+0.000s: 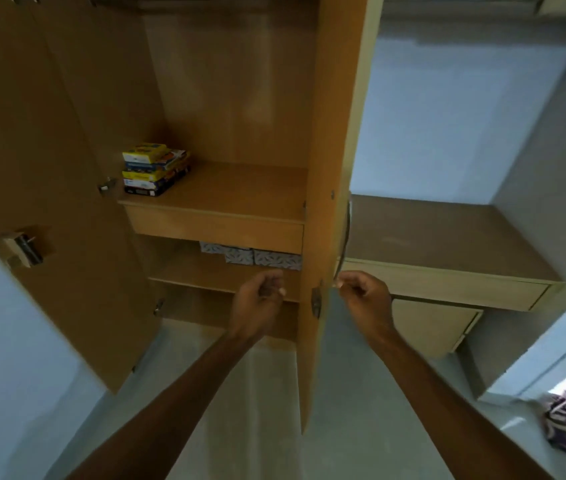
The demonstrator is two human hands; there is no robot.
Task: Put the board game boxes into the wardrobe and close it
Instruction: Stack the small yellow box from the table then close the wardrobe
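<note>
On the upper shelf point(240, 192) of the open wardrobe point(233, 98), the board game boxes point(155, 173) sit in a stack at the left end, close to the side wall. Both the left door point(32, 168) and the right door point(330, 168) stand swung out. The left hand point(260, 299) hangs before the lower shelf point(205, 271), fingers loosely curled, holding nothing. The right hand point(366, 296) is curled just beside the right door's outer edge; whether it grips that edge cannot be told. Grey patterned boxes point(257, 256) lie on the lower shelf.

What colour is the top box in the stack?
The top box is mostly yellow; head view.
</note>
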